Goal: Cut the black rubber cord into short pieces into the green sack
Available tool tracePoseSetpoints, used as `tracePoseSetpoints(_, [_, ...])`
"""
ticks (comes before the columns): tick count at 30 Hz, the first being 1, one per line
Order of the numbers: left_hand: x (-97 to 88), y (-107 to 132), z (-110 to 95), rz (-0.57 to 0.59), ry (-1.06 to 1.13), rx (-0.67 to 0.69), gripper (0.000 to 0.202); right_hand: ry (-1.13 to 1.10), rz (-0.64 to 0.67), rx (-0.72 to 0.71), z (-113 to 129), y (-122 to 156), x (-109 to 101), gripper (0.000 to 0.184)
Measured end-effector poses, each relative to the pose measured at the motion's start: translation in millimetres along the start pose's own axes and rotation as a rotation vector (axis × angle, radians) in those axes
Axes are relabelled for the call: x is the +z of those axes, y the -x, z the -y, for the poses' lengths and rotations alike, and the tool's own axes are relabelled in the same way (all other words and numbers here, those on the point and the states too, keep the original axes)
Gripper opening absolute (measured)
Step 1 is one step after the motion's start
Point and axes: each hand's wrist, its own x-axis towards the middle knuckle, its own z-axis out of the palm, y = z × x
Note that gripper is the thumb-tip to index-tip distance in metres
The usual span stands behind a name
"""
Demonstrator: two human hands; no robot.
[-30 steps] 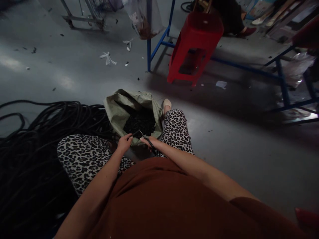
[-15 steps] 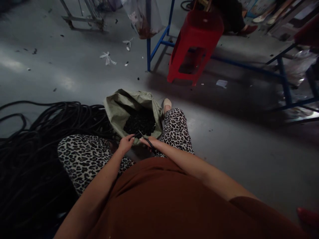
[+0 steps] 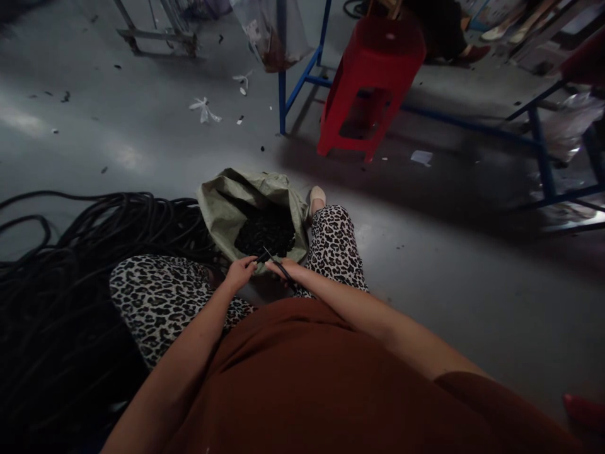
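My left hand (image 3: 242, 272) pinches a short end of black rubber strip (image 3: 261, 256) above the near rim of an open sack. Closed around black-handled scissors (image 3: 283, 271) is my right hand (image 3: 287, 270), with the blades pointing up and left beside the strip. Whether the blades touch the strip I cannot tell. The greenish woven sack (image 3: 218, 211) stands on the floor between my legs, and a heap of small black pieces (image 3: 265, 232) lies inside it. Long black tubing or cord (image 3: 118, 221) is piled in loops to my left.
A red plastic stool (image 3: 373, 82) stands ahead beside a blue metal frame (image 3: 282, 104), with a clear plastic bag (image 3: 271, 38) hanging there. White scraps (image 3: 204, 111) litter the floor. Another person's foot (image 3: 472, 55) shows at the upper right. A wheeled metal cart (image 3: 158, 36) is at the upper left.
Both hands stay nearly in place over the sack's rim. The strip end and scissor tips have shifted only very slightly.
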Motion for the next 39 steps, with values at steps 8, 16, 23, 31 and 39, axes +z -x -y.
tracePoseSetpoints(8, [1.6, -1.9, 8.4, -0.084, -0.027, 0.028, 0.039, 0.112, -0.117, -0.038, 8.9, 12.1, -6.6, 0.06])
tracePoseSetpoints(16, [2.0, -5.9, 17.9, -0.119, -0.056, 0.029, 0.036, 0.118, -0.149, 0.011, 12.6, 13.9, -7.7, 0.059])
tracePoseSetpoints(23, [1.4, -5.5, 15.5, -0.083, -0.109, -0.001, 0.035, 0.119, -0.143, -0.02, 9.9, 11.1, -6.1, 0.046])
tracePoseSetpoints(31, [-1.3, -5.6, 13.6, -0.12, -0.128, -0.027, 0.032, 0.154, -0.095, 0.025, 18.3, 25.4, -10.8, 0.043])
tracePoseSetpoints(39, [-0.6, -6.6, 16.1, -0.131, -0.108, -0.052, 0.034, 0.038, -0.133, 0.114, 21.1, 24.1, -12.1, 0.045])
